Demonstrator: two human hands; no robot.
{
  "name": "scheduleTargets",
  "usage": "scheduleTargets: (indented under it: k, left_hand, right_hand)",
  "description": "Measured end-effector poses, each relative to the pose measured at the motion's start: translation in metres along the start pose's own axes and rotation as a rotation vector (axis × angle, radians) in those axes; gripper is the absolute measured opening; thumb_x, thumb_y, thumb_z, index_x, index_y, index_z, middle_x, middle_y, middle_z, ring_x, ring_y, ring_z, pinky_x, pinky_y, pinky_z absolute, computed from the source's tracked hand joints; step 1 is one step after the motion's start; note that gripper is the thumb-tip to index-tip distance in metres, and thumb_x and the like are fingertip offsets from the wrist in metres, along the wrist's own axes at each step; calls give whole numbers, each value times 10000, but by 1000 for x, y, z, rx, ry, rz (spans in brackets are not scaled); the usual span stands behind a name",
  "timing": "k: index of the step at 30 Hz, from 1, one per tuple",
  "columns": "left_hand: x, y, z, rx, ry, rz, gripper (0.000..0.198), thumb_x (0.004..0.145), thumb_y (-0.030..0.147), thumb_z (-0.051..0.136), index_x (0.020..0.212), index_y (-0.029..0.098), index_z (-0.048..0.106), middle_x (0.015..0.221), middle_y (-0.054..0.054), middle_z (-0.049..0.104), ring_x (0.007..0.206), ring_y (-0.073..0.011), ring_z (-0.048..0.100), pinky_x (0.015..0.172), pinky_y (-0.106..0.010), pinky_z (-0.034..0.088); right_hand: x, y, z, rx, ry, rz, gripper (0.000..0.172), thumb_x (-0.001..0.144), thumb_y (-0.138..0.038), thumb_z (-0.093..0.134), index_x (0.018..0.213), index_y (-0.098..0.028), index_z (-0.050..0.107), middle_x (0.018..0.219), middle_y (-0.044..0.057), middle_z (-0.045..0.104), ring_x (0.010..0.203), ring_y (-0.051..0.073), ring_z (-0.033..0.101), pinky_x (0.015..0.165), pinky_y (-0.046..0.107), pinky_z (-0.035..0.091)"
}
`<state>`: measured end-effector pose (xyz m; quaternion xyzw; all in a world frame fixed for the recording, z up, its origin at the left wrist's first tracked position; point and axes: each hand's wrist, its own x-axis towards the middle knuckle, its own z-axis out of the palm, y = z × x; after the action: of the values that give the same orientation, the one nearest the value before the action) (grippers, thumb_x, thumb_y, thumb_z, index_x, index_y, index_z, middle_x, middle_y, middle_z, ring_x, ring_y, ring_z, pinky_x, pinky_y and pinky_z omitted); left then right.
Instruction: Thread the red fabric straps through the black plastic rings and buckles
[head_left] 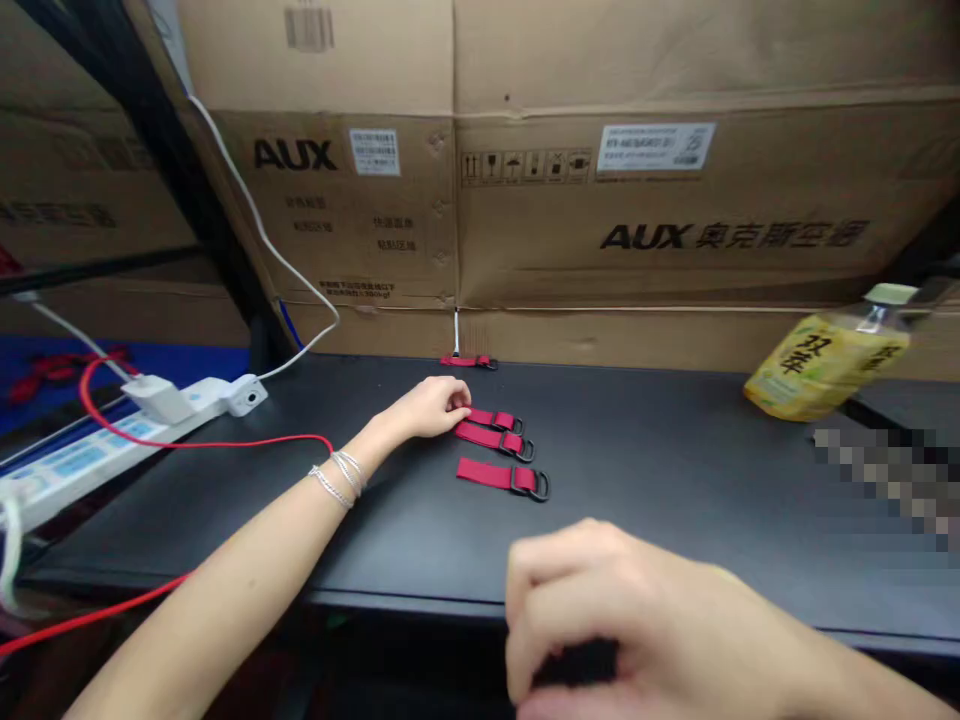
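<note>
My left hand [436,407], with silver bracelets on its wrist, reaches to the middle of the black shelf. Its fingers close on the left end of a short red webbing strap [487,418] that has a black buckle at its right end. Just in front, a second such strap [489,437] lies almost against it. A third red strap [487,474] lies flat and separate, nearer to me. My right hand [600,610] is close to the camera, low and right, past the shelf's front edge. Its fingers are curled in, and whatever may be between them is hidden.
Another red strap [469,362] lies at the back by the cardboard boxes [540,280]. A yellow-labelled bottle [829,355] leans at the right. On the left are a white power strip [82,455], a red cable [187,441] and a black metal post [172,170].
</note>
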<state>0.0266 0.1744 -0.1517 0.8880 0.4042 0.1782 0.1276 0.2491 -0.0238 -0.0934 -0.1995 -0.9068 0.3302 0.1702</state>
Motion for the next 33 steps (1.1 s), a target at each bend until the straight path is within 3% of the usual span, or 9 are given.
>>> scheduleTargets:
  k: [5,8,11,20,28,33]
  left_hand:
    - [-2,-6,-2,-42,31,-37,227,798,313,558,898,139,662,801,-55,671,693,-149,584,657,-254,437]
    - [-2,-6,0,-90,17,-42,251,791,342,576,904,139,670,793,-53,674,669,-142,578,639,-249,435]
    - [-3,-4,2,-111,-10,-36,255,791,344,584,908,137,674,783,-52,672,660,-135,572,628,-241,429]
    - [-3,5,4,-121,-42,-42,257,783,349,596,895,133,683,786,-54,685,653,-130,569,622,-233,425]
    - [-4,8,6,-120,-73,-54,268,787,357,598,895,129,688,771,-56,682,657,-132,575,625,-233,425]
    - [-4,10,7,-115,-81,-37,263,786,353,600,901,135,692,764,-50,682,649,-132,570,612,-234,418]
  right_hand:
    - [53,91,-41,53,325,189,105,691,-138,663,793,-157,673,821,44,663,738,139,606,703,264,494]
    - [61,146,-44,333,475,336,204,592,-150,714,784,-136,644,764,35,668,685,143,625,681,285,519]
    - [57,170,-38,505,554,400,258,525,-136,739,764,-133,643,744,29,680,669,143,638,664,282,528]
    - [51,157,-33,611,635,380,292,483,-128,770,756,-138,668,750,24,695,673,132,637,652,262,525]
    - [51,152,-34,678,638,397,293,468,-108,792,734,-131,670,701,8,686,632,113,627,644,246,522]
    - [51,139,-30,836,582,355,335,478,-170,842,767,-133,677,714,19,694,651,126,648,649,255,529]
